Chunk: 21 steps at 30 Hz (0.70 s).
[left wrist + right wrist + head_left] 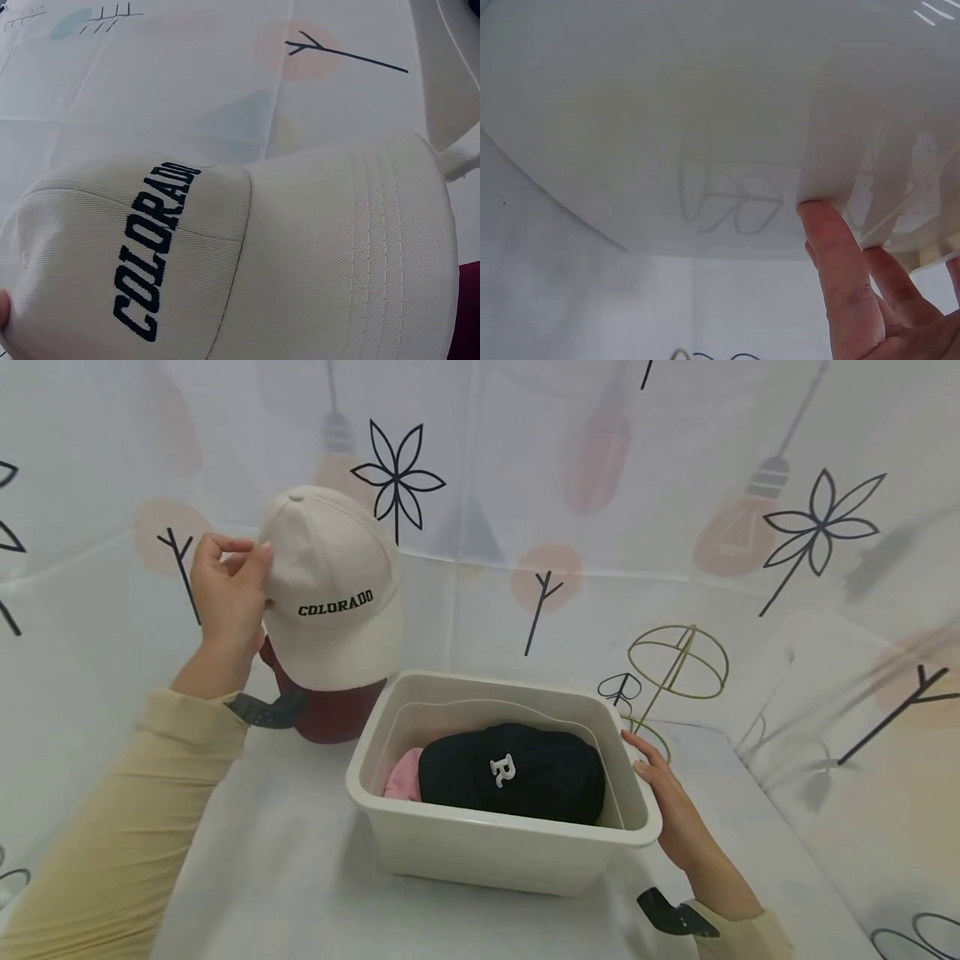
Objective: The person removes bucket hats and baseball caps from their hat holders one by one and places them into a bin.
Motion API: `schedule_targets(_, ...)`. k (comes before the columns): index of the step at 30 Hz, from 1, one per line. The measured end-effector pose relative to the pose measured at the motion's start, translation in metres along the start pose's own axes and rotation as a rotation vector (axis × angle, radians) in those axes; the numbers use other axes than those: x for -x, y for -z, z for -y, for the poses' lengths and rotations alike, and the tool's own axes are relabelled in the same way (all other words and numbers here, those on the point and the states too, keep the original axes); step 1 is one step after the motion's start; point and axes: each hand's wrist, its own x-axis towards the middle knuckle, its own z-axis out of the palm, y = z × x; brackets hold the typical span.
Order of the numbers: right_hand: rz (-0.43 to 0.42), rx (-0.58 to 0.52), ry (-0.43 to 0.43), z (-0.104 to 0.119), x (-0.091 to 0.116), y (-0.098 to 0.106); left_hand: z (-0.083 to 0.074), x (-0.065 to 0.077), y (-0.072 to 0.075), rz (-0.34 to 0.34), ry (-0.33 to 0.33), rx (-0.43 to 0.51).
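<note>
My left hand [228,585] pinches the crown edge of a cream baseball cap [330,568] marked COLORADO, holding it upright left of the bin. The same cap [315,247] fills much of the left wrist view. Below and partly behind it, a dark red cap-like thing [337,714] is mostly hidden. A white plastic bin [487,839] holds a black cap [540,772] with a white R and something pink [405,774]. At the bin's right end, my right hand [678,814] touches the rim; in the right wrist view its fairly straight fingers [840,262] rest against the outer wall.
A gold wire stand [678,664] with round hoops rises behind the bin's right corner. The white-covered table [285,860] meets a patterned cloth backdrop [465,527] at the back and right.
</note>
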Motion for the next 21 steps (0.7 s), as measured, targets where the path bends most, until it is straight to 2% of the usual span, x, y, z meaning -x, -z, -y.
schedule_targets(4,-0.001,-0.002,-0.009,0.0,-0.001,0.0,-0.006,0.004,-0.006,0.02,0.025,0.056)
schedule_targets(9,-0.001,-0.007,-0.015,-0.001,-0.002,-0.001,-0.011,0.009,-0.015,0.063,0.035,0.052)
schedule_targets(15,-0.004,-0.011,-0.016,-0.001,-0.002,-0.001,-0.013,0.016,-0.027,0.146,0.003,0.111)
schedule_targets(21,-0.011,0.001,-0.015,-0.001,-0.002,-0.001,-0.007,0.023,-0.039,0.222,-0.036,0.174)
